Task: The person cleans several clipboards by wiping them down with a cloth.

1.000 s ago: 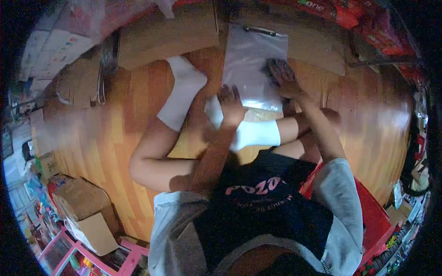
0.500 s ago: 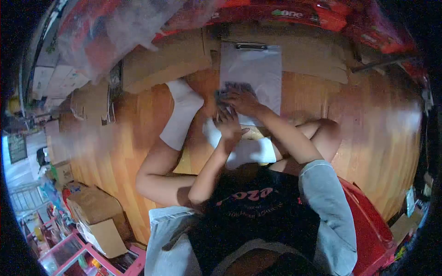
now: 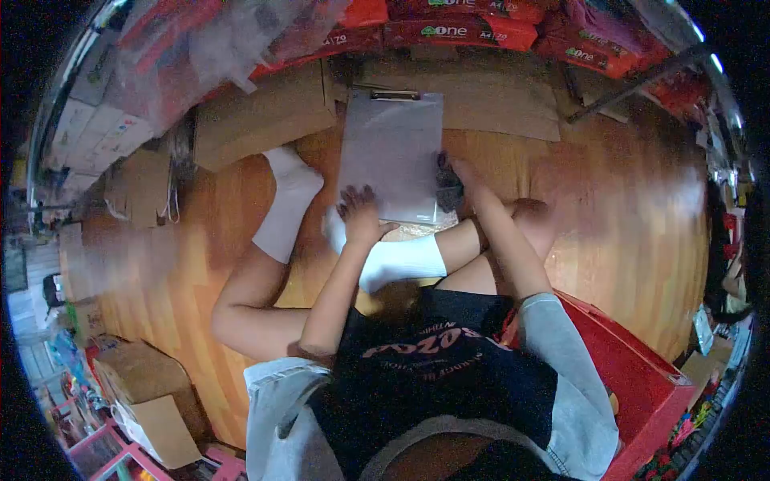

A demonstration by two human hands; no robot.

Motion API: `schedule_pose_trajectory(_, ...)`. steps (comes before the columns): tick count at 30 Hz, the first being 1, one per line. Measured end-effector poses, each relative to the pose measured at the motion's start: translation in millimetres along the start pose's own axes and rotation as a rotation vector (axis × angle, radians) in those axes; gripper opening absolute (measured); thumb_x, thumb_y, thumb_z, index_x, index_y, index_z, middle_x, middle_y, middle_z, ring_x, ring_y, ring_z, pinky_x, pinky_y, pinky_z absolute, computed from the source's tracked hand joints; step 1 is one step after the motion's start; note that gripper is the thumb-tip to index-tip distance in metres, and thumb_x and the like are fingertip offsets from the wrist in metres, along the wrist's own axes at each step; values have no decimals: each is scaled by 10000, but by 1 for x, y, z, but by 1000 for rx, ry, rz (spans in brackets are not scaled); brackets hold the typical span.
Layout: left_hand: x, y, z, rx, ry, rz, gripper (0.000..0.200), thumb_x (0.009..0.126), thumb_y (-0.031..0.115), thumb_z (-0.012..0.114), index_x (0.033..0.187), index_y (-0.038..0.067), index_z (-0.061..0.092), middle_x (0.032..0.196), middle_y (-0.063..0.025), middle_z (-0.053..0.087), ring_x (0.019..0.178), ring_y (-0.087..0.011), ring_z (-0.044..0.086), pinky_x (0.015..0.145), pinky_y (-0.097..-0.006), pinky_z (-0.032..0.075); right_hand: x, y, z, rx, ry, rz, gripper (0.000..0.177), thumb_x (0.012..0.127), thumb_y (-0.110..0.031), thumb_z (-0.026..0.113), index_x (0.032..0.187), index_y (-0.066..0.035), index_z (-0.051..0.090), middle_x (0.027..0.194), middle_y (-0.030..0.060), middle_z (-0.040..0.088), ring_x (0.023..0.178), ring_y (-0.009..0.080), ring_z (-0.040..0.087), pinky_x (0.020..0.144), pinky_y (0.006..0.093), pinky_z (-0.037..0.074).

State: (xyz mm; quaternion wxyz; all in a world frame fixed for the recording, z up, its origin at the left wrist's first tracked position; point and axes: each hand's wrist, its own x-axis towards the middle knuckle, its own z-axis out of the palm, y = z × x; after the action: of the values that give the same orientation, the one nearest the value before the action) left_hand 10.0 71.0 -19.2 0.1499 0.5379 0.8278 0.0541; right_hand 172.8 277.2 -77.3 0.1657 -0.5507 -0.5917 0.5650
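Observation:
I sit on a wooden floor (image 3: pixel 618 208) with a clipboard (image 3: pixel 389 152) lying flat in front of my legs, covered by a pale sheet and clipped at its far edge. My left hand (image 3: pixel 359 215) rests with its fingers spread on the near left corner of the sheet. At the right edge of the clipboard my right hand (image 3: pixel 464 178) holds a dark crumpled cloth (image 3: pixel 447 186). My legs in white socks (image 3: pixel 293 204) lie to the left and just below the clipboard.
Flat cardboard sheets (image 3: pixel 265 112) lie beyond the clipboard, with red packages (image 3: pixel 449 32) stacked behind them. A red box (image 3: pixel 634 377) stands at my right side. Cardboard boxes (image 3: pixel 144 385) stand at the lower left.
My right hand has moved with the dark cloth from the sheet's left side to the clipboard's right edge. My left hand stays at the near left corner. The view has shifted.

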Motion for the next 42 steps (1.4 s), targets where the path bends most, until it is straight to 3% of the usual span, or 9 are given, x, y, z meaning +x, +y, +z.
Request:
schedule_pose_trajectory(7,-12,-2,-14,-211,240,86,676,678,62,558,1300,91,295,1263,-243,348,1167,-405,333,951,-506,259,-95,-106,-15,867,-421,233,208,743,-130,483,916,-34,547,822,91,591,722,204,576,666,316,476)
schedule_pose_trajectory(10,-30,21,-46,-805,434,18,339,734,-66,469,1055,18,537,983,-205,563,931,-337,541,804,-323,439,-117,-134,-19,832,-310,31,242,741,-110,484,962,-21,526,867,79,579,747,190,566,682,306,463)
schedule_pose_trajectory(13,-33,35,-54,-1659,285,-285,249,824,4,455,1070,-23,479,1000,-169,546,940,-299,539,794,-378,454,-117,-131,-17,845,-151,-116,308,740,-103,502,1025,11,509,882,87,582,750,168,557,692,292,450)
schedule_pose_trajectory(25,3,-10,67,-2508,-331,-716,303,865,49,360,1161,-15,358,1113,-166,473,1015,-285,491,892,-437,399,-109,-57,79,-987,-307,-819,466,845,-280,377,1287,-139,333,1357,164,226,1254,360,175,1017,509,92)
schedule_pose_trajectory(26,10,-36,128,-2811,-580,-213,289,876,94,385,1146,-10,379,1098,-161,487,1010,-276,496,881,-427,404,-99,-52,80,-987,-351,-812,483,852,-335,372,1291,-139,321,1364,147,219,1257,345,181,1003,538,103)
schedule_pose_trajectory(29,3,-2,58,-2411,-323,-692,305,884,148,410,1132,-26,385,1082,-158,496,1016,-278,491,881,-424,397,-60,-56,68,-1143,-384,-840,492,853,-363,377,1288,-139,321,1369,138,210,1261,336,172,1004,525,122)
schedule_pose_trajectory(36,-10,-5,77,-2177,-309,-442,333,881,178,437,1145,-18,383,1070,-134,510,1025,-281,482,890,-410,387,34,-50,45,-1011,508,-712,483,827,-332,416,1241,-86,377,1311,151,308,1238,345,218,1003,496,161)
schedule_pose_trajectory(40,-5,-12,117,-1885,-232,-399,280,876,160,439,1106,0,436,1050,-115,524,995,-246,498,848,-346,415,-36,-92,101,-1130,23,-758,431,830,-299,412,1212,-98,419,1271,154,361,1182,345,300,962,489,211)
schedule_pose_trajectory(42,-3,-2,93,-2293,-278,-933,278,861,185,466,1083,18,460,1033,-107,533,967,-233,510,823,-346,422,-42,-88,114,-1225,-219,-822,416,832,-290,409,1199,-96,434,1264,156,370,1161,345,326,941,488,233)
